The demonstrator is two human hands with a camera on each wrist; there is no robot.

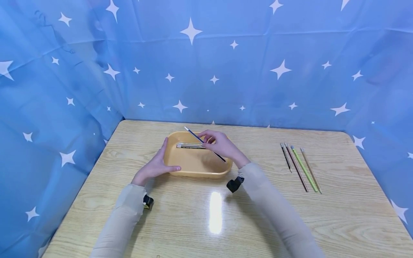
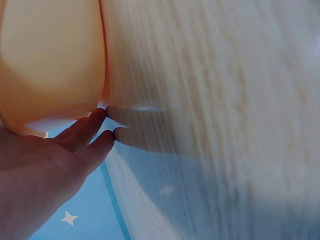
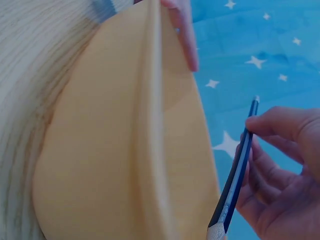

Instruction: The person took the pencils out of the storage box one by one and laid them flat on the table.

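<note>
A shallow orange tray (image 1: 193, 173) stands on the table with several pencils (image 1: 190, 146) lying inside near its far side. Above the tray my right hand (image 1: 221, 144) pinches a dark blue striped pencil (image 3: 239, 165) between thumb and fingers, tilted with one end up toward the far left. At the tray's left end my left hand (image 1: 158, 163) rests against the wall, thumb at the near rim and fingers spread along the side. In the left wrist view the left fingers (image 2: 90, 127) lie straight along the tray's outside.
To the right on the wooden table (image 1: 348, 215) lies a loose row of pencils: a short black one (image 1: 285, 157), a dark red one (image 1: 296, 167), a lime green one (image 1: 304, 168) and a tan one (image 1: 311, 170). A blue star-patterned curtain (image 1: 226, 64) encloses the back and sides.
</note>
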